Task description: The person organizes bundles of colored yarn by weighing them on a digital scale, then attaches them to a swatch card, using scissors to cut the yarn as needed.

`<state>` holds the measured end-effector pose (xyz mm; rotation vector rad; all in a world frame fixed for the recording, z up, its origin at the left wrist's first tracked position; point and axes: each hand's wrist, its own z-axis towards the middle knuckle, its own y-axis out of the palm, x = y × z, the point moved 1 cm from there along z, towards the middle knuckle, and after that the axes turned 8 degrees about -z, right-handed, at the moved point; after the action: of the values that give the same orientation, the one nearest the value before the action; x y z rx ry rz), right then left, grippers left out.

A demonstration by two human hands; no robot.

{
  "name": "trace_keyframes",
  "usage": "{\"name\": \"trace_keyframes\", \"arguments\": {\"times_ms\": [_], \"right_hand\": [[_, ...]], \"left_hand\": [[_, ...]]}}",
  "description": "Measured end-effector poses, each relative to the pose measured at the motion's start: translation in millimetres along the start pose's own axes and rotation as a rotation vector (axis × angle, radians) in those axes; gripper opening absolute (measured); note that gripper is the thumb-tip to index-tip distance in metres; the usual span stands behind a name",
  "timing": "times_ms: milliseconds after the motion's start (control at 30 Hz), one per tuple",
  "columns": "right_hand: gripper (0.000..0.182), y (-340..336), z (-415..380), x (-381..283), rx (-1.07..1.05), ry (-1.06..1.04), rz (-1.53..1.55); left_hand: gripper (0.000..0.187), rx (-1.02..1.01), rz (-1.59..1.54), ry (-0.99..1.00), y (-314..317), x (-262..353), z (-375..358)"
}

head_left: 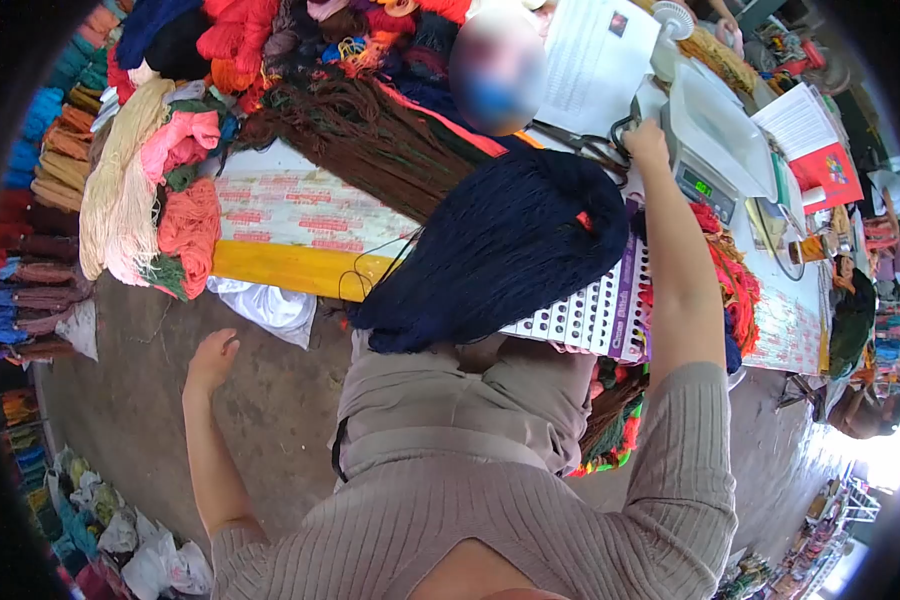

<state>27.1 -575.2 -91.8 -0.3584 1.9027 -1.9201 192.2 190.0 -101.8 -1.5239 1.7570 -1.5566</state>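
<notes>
My right hand (pixel 646 146) reaches over the table to the black scissors (pixel 598 150), its fingers closed at the dark handles; the grip is partly hidden. Just below lies a large navy blue skein of yarn (pixel 510 240), spread across the table edge toward my lap, with a small red tie (pixel 583 219) near its right end. My left hand (pixel 211 362) hangs in the air over the floor, left of my body. Its fingers are loosely apart and nothing shows in them. Under the skein sits a white-and-purple thread card with rows of holes (pixel 610 310).
A digital scale (pixel 703 185) with a clear tray (pixel 715 125) stands right of my right hand. Printed sheets (pixel 595 65) lie behind. Brown yarn (pixel 370 140) and cream and pink skeins (pixel 130 190) cover the left side. A blurred round area (pixel 498 72) is at the back.
</notes>
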Motion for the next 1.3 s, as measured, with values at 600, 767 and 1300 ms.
{"name": "trace_keyframes", "arguments": {"times_ms": [600,767,1300], "right_hand": [[0.071,-74,-183,-2,-0.399,-0.375,0.195],[0.057,-16,-143,40,-0.312,-0.328,0.598],[0.058,-159,-301,-26,-0.454,-0.739,1.084]], "left_hand": [[0.024,-0.341,-1.017,0.437,7,272,24],[0.027,-0.459,-1.148,0.751,61,367,62],[0.109,-1.122,-1.351,0.792,84,410,65]]}}
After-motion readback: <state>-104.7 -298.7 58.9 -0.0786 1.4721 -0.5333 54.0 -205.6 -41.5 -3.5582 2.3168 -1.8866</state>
